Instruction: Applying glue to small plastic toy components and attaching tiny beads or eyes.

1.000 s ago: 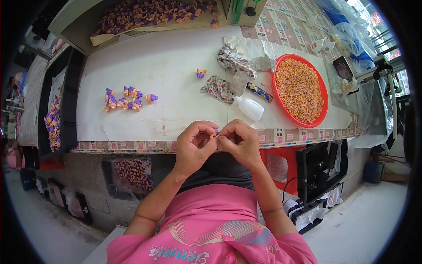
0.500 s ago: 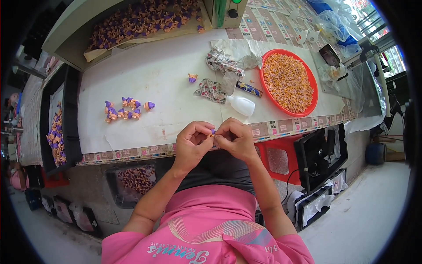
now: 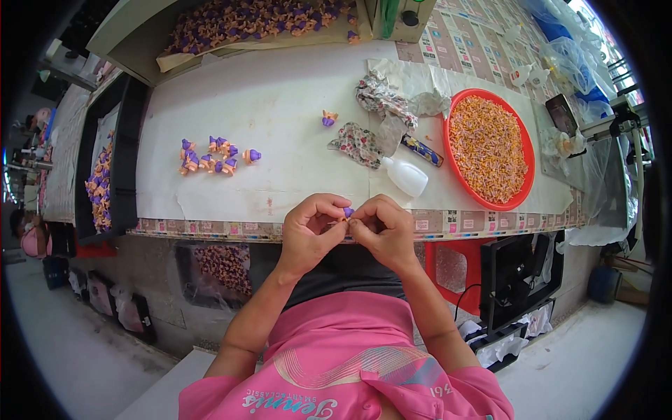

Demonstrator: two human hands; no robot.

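Close in front of me, at the table's near edge, both hands meet at a small purple-and-peach figurine [image 3: 348, 211]. My left hand [image 3: 308, 227] pinches it between thumb and fingers. From the other side, my right hand [image 3: 387, 227] has its thumb and fingertips pressed together at the figurine's lower part, where a speck of orange shows. Whether the right fingers grip the figurine or a tiny separate piece is hidden. Several similar figurines [image 3: 227, 167] lie grouped on the white paper to the left, and a single figurine [image 3: 329, 119] lies farther ahead.
A red round tray [image 3: 530, 168] full of tiny orange-and-white pieces stands at right. Beside it are a white bottle [image 3: 406, 177], a dark tube [image 3: 422, 150] and floral cloths [image 3: 357, 143]. A black bin [image 3: 126, 161] of figurines is left; a shelf [image 3: 266, 46] holds many more.
My view has turned slightly, so the tabletop things appear farther right. Both hands stay together at the figurine, and its purple top shows a little more.
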